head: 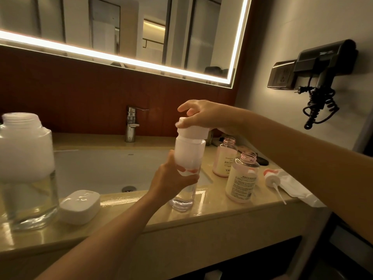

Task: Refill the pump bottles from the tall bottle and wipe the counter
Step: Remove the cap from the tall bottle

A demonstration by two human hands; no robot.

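A tall clear bottle (188, 158) stands on the beige counter (212, 211) by the basin's front edge. My left hand (173, 178) grips its middle. My right hand (203, 116) closes over its white cap (191, 130) from above. Two pink pump bottles with bare threaded necks stand to the right: one further back (225, 158), one nearer (242, 178). A removed pump head (273, 181) with its tube lies beside them on a white cloth (296, 186).
A large glass jar (26, 172) with a white top stands at the left. A white soap box (80, 206) sits next to it. The sink basin (113, 168) and faucet (131, 124) lie behind. A hair dryer (323, 65) hangs on the right wall.
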